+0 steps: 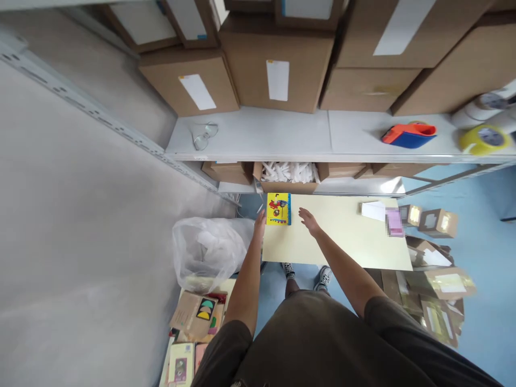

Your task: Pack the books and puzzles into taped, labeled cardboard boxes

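Observation:
A yellow picture box (pixel 278 208) with a blue edge lies at the far left corner of a pale yellow table (pixel 342 236). My left hand (pixel 260 220) touches the box's left side, fingers stretched along it. My right hand (pixel 308 219) hovers just right of the box, fingers spread and holding nothing. Both arms reach forward over the table.
A clear plastic bag (pixel 209 250) sits left of the table. An open carton of white pieces (pixel 288 173) stands under the grey shelf (pixel 282 134), which carries glasses (pixel 204 135), a tape dispenser (pixel 409 134) and yellow tape (pixel 486 138). Small window boxes (pixel 437 221) pile at right.

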Tool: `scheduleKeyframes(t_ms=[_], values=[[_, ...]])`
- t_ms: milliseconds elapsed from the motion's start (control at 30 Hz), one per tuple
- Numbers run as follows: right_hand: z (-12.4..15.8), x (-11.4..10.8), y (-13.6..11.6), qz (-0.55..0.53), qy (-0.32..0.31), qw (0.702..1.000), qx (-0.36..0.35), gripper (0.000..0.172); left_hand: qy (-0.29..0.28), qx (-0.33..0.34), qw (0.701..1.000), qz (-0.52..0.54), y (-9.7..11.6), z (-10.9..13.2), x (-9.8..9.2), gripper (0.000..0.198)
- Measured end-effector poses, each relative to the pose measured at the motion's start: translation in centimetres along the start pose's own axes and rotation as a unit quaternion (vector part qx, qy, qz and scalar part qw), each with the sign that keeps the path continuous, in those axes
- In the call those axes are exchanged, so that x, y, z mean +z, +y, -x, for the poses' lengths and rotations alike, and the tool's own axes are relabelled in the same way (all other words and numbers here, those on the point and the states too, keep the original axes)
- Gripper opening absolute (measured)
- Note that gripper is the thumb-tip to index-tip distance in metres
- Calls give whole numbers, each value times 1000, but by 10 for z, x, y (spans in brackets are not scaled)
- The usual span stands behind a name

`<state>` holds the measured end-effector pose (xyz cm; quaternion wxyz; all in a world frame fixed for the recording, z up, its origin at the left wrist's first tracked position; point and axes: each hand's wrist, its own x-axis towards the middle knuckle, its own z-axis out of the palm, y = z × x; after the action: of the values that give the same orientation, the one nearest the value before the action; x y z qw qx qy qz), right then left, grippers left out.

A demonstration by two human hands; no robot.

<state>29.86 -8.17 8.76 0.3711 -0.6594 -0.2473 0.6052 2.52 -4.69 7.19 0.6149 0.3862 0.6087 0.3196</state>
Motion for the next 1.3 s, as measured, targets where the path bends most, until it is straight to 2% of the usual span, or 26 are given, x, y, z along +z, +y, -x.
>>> scheduleKeyframes(t_ms=[100,233,333,433,600,767,933,1033,1167,1233,1300], values=[[32,-33,-35,1,9,997,-74,59,37,31,999,-19,34,13,17,52],[79,-87,-72,12,53,986,-155,57,-35,127,990,-44,87,34,64,53],[112,-132,-83,15,123,971,-205,54,-101,202,972,-69,123,50,114,54],[140,-178,-84,11,188,953,-237,51,-155,263,947,-102,151,61,170,58],[158,-252,-87,-7,234,936,-263,51,-197,331,909,-158,184,73,262,70],[133,-315,-120,-11,212,935,-284,53,-185,347,900,-190,210,79,332,75],[80,-360,-188,49,175,921,-345,51,-127,358,900,-212,233,77,374,72],[43,-379,-243,135,163,897,-389,56,-82,367,900,-223,243,79,387,67],[-5,-390,-311,234,134,866,-422,60,-30,367,904,-217,248,88,391,64],[-24,-390,-333,272,109,856,-426,59,-8,366,905,-217,245,92,389,62],[-39,-387,-343,302,86,849,-426,57,6,366,904,-221,241,95,384,58]])
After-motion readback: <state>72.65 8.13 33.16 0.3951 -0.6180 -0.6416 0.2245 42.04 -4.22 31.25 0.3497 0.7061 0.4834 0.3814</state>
